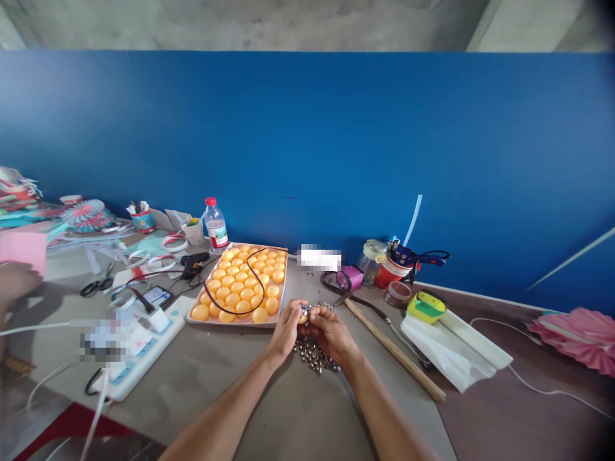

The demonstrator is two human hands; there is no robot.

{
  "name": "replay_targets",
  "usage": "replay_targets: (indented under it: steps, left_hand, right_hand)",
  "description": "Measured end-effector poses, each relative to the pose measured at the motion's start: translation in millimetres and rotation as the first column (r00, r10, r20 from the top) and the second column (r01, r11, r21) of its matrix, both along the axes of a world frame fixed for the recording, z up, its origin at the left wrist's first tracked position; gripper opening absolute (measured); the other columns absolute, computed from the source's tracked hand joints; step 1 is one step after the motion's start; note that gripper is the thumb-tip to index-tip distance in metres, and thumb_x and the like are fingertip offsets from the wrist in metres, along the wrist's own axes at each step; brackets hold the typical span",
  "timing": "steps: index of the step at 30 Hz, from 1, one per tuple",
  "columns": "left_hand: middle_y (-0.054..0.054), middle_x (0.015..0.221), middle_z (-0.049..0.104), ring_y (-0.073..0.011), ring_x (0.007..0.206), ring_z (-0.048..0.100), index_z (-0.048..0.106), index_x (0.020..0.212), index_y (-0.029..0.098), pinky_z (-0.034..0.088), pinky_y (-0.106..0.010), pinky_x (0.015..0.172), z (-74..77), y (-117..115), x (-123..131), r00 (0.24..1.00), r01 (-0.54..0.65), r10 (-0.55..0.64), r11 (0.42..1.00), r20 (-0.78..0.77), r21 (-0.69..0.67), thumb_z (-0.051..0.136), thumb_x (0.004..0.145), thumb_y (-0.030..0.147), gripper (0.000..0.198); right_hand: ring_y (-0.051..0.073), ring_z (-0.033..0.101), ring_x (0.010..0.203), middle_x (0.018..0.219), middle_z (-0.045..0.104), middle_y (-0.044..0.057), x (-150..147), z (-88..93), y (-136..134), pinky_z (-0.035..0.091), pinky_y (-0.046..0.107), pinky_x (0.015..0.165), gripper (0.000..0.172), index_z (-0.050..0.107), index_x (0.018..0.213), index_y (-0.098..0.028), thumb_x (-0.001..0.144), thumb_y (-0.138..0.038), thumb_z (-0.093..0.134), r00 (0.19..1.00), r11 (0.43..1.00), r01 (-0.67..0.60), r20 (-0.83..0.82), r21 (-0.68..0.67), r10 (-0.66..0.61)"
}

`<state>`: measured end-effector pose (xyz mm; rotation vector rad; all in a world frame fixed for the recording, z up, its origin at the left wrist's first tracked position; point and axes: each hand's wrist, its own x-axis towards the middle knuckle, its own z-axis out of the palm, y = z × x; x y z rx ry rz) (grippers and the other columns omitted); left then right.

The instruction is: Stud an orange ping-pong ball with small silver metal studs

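Far left edge: another person's hand (pixel 16 285), blurred, by a sheet of pink paper (pixel 22 250). Scissors (pixel 97 286) lie right of it. Lower left, a power strip (pixel 144 349) set aslant, plugs and leads in it. Against the blue wall (pixel 307 147), a red-capped bottle (pixel 216 225). Just beside it, left of centre, a tray (pixel 284 275) of orange balls (pixel 232 299), a dark cable (pixel 266 282) looped over them.

Lower centre: left hand (pixel 287 328) curled, fingertips pinching a small piece (pixel 303 315), part orange, part shiny, too small to make out fully. Right hand (pixel 331 330) pinches its other side, thumb against finger. Shiny beads (pixel 312 355) heaped beneath the hands.

Right of centre: hammer (pixel 394 349), handle slanting to lower right; jar (pixel 371 266) and red cup (pixel 390 273) near the wall. Far right, a pink paper fan (pixel 579 336).
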<state>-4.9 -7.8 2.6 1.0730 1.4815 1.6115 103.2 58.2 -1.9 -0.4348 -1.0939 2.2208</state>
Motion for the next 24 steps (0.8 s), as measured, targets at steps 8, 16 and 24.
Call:
replay_targets:
  steps: [8, 16, 24]
  left_hand:
    - [-0.006, 0.098, 0.06, -0.0189, 0.092, 0.055, 0.059, 0.098, 0.017, 0.044, -0.03, 0.082, 1.4, 0.3, -0.2, 1.0, -0.024, 0.024, 1.0, 0.01, 0.009, 0.04, 0.085, 0.053, 0.043]
    - [-0.007, 0.099, 0.059, -0.0206, 0.096, 0.054, 0.057, 0.097, 0.017, 0.043, -0.032, 0.085, -3.3, 1.3, -0.4, 0.999, -0.018, 0.018, 1.0, -0.036, 0.001, 0.04, 0.083, 0.056, 0.046]
    - [-0.008, 0.097, 0.059, -0.0205, 0.093, 0.054, 0.055, 0.098, 0.017, 0.043, -0.034, 0.086, -1.8, 0.4, 1.8, 0.989, -0.023, 0.024, 1.0, -0.145, 0.009, 0.035, 0.084, 0.057, 0.047]
  right_hand:
    - [0.013, 0.055, 0.058, 0.055, 0.058, -0.002, 2.5, 3.3, -0.9, 0.038, 0.025, 0.058, 0.021, 0.06, 0.065, -0.018, 0.061, -0.031, 0.076, 1.0, 0.998, -0.024, 0.01, 0.05, 0.024]
    - [0.01, 0.048, 0.049, 0.053, 0.056, -0.004, 3.0, 4.2, -1.2, 0.041, 0.026, 0.058, 0.023, 0.059, 0.063, -0.018, 0.059, -0.031, 0.078, 0.999, 1.0, -0.003, 0.052, -0.002, 0.003]
    - [0.006, 0.043, 0.045, 0.053, 0.054, -0.006, 0.1, 6.9, -4.0, 0.044, 0.026, 0.059, 0.029, 0.056, 0.061, -0.018, 0.052, -0.027, 0.081, 0.994, 0.996, 0.061, 0.096, -0.072, -0.053]
